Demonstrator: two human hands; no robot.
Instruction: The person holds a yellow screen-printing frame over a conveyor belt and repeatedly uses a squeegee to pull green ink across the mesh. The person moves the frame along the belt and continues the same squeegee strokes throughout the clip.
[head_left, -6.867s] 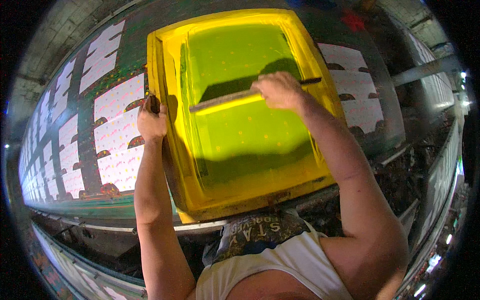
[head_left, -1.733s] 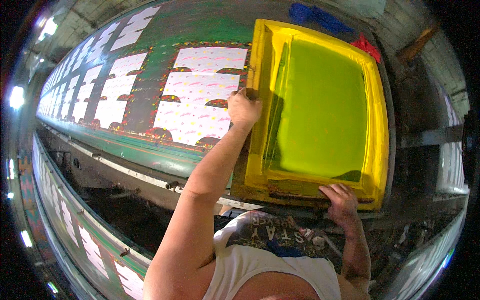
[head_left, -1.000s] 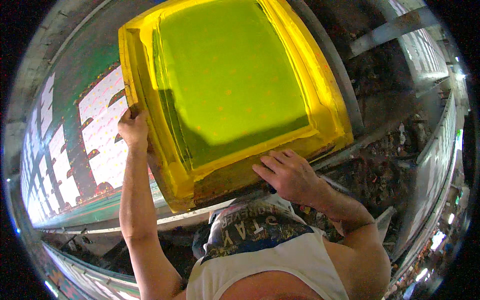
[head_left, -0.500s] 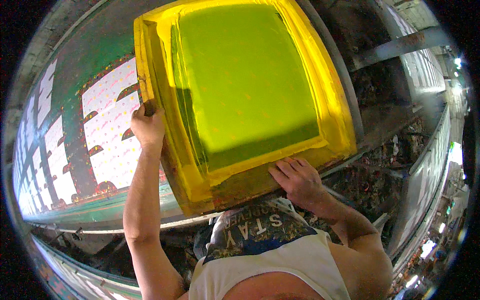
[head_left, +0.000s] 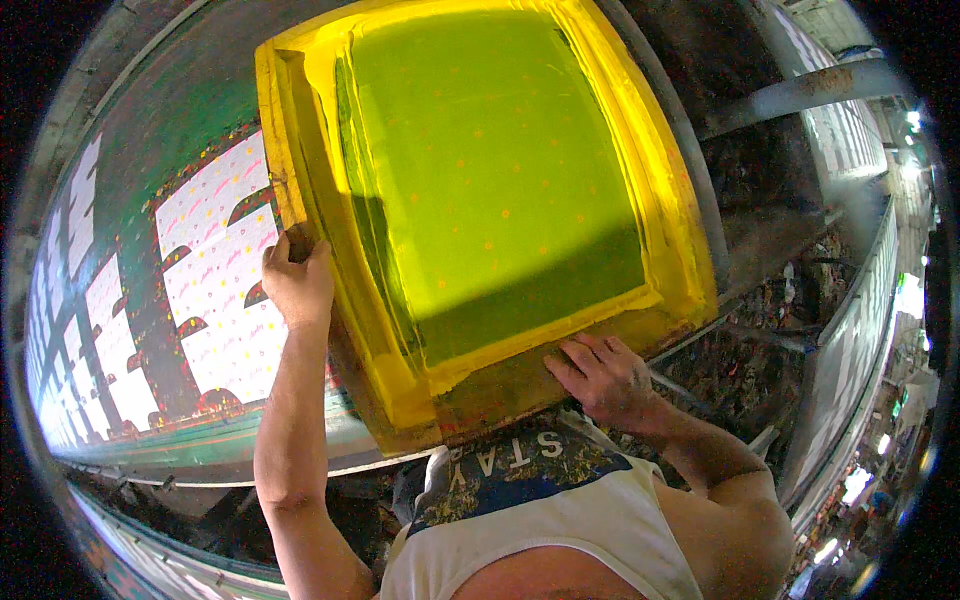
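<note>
A large screen-printing frame (head_left: 393, 408), smeared with yellow, spans the middle of the view above the table. Its stretched yellow-green mesh (head_left: 490, 180) shows small orange marks, and a shadow crosses its near part. My left hand (head_left: 298, 278) is closed on the frame's left side bar, thumb and fingers pinching the edge. At the near edge, right of the middle, my right hand (head_left: 605, 383) grips the bar with its fingers lying over the top. Its thumb is hidden under the frame.
White cut pieces (head_left: 222, 300) with a small coloured print lie in rows on the green table (head_left: 215, 105) at the left. A grey metal bar (head_left: 800, 98) juts in at the upper right. More pale sheets (head_left: 850, 310) line a long surface at the far right.
The frame has come slightly toward me, with both hands still on it. The shadow on its mesh now covers more of the near part.
</note>
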